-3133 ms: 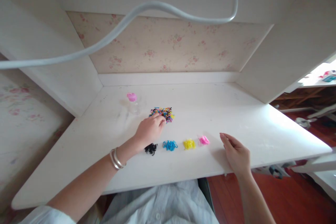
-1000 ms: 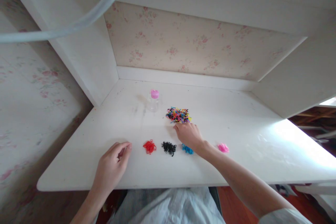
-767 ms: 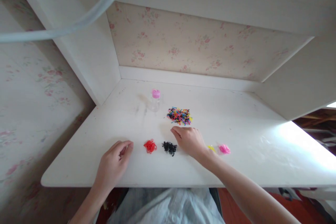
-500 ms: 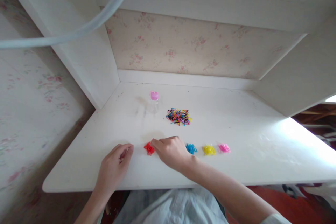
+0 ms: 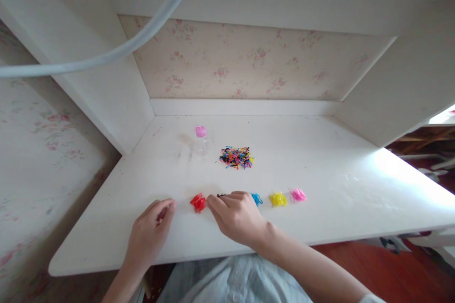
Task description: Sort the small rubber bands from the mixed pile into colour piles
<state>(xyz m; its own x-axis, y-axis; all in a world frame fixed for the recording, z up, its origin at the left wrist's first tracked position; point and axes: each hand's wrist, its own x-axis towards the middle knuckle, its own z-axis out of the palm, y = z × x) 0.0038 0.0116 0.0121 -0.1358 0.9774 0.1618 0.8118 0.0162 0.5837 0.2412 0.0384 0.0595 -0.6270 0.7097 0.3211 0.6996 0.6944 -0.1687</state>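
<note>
Although five single-coloured piles of thin, rubbery-looking loops already lay in a row along the near part of the white, smooth tabletop (image 5: 320, 165), the sorting looked only partly done; a larger heap of mixed, many-coloured loops (image 5: 236, 157) lay farther off, seemingly unsorted; left to right, the row ran bright red pile (image 5: 198, 203), black pile (image 5: 221, 194) (mostly hidden), blue pile (image 5: 256, 199) (partly covered), yellow pile (image 5: 278, 199) and pink pile (image 5: 298, 194); the bare right hand (image 5: 236, 215) was in front of the black pile, its fingertips drawn together just beside the red pile, though whether they grasped a loop I could not tell; the bare left hand (image 5: 151, 225) was curled to the near left, and whether it held anything was likewise unclear; a clear, pink-capped plastic bottle (image 5: 201, 145) stood left of the heap.
</note>
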